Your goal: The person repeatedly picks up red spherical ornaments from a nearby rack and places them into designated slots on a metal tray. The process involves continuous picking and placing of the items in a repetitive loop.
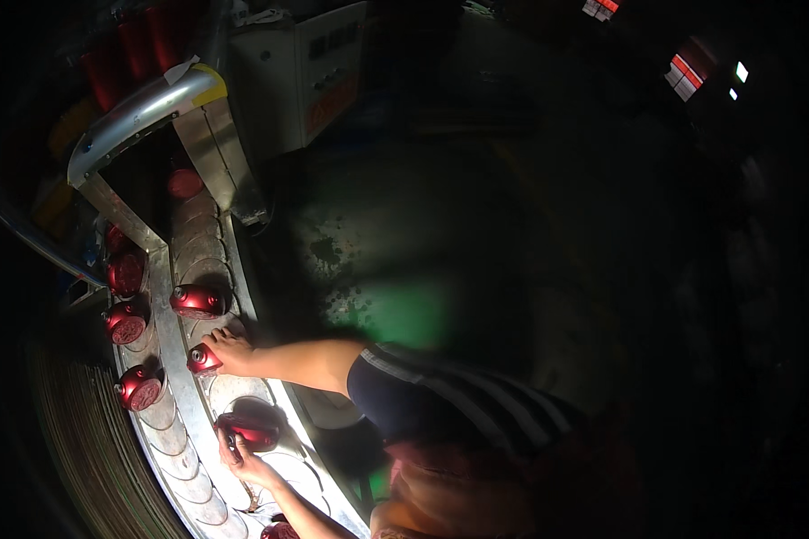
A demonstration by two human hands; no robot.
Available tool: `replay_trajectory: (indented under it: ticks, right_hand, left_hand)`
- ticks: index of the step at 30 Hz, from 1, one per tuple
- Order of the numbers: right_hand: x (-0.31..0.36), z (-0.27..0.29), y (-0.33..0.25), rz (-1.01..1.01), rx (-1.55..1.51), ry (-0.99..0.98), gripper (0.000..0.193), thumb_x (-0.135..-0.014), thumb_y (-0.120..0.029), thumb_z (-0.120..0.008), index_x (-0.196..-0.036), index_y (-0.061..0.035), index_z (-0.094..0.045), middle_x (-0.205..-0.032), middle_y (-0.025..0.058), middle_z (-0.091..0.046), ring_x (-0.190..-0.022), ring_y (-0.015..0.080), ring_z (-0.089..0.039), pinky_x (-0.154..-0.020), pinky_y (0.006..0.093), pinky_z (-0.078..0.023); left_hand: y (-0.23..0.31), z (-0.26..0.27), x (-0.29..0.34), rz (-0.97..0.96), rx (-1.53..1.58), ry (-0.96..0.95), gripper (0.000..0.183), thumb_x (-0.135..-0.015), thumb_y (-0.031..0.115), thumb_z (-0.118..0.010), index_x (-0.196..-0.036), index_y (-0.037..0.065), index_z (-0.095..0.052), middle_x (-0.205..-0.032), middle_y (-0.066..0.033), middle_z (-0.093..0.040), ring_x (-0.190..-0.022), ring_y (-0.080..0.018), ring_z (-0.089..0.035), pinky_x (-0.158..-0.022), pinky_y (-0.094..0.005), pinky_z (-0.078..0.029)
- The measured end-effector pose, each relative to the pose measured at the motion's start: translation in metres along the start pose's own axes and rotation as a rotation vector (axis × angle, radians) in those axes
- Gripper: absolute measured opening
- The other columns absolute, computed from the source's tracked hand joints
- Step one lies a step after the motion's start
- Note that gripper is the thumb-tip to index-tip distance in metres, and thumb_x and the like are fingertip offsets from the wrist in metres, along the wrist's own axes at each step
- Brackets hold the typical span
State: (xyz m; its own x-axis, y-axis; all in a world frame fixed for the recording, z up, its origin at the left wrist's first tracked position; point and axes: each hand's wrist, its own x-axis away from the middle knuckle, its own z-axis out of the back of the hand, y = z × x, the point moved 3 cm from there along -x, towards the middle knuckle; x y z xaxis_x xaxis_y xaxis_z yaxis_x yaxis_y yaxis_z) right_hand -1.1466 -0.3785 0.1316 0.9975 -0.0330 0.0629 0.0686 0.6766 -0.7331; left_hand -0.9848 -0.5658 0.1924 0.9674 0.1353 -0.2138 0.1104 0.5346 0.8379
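Note:
My right hand reaches across a slatted conveyor and has its fingers curled over a small red rounded metal vessel with a silver fitting. Lower down, my left hand grips the left end of another red vessel, which lies on its side in shadow. The fingertips are dark there, so the exact hold is hard to see. Farther up the same lane sits one more red vessel, apart from both hands. Part of a further red vessel shows at the lower edge, beside my left forearm.
A parallel conveyor lane on the left carries several red vessels. A metal rail divides the lanes. Both run toward a metal tunnel frame; a reddish round piece sits inside. Beyond stands a pale control cabinet.

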Motion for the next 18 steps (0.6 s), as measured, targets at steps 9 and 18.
replay_trajectory:
  ticks: [9, 18]
  right_hand:
    - [0.007, 0.057, -0.003, 0.064, -0.245, 0.137, 0.080, -0.078, -0.009, -0.073, -0.146, -0.0070, -0.031, -0.143, 0.0207, -0.035, -0.136, 0.0386, -0.037, -0.109, 0.0453, -0.041]
    - [0.350, -0.026, -0.055, 0.272, -0.747, -0.384, 0.047, -0.088, 0.001, -0.061, -0.133, 0.0002, -0.049, -0.119, 0.0094, -0.060, -0.092, 0.0115, -0.061, -0.080, 0.0244, -0.051]
  left_hand:
    - [0.045, -0.005, 0.017, 0.184, 0.065, 0.019, 0.046, -0.094, 0.009, -0.062, -0.138, -0.001, -0.053, -0.141, -0.0193, -0.055, -0.131, -0.0297, -0.050, -0.112, -0.0424, -0.036]
    - [-0.001, 0.166, 0.404, 0.773, 0.249, 0.154, 0.023, -0.090, 0.009, -0.069, -0.112, 0.001, -0.072, -0.099, -0.0046, -0.073, -0.092, -0.0111, -0.064, -0.084, -0.0270, -0.051]
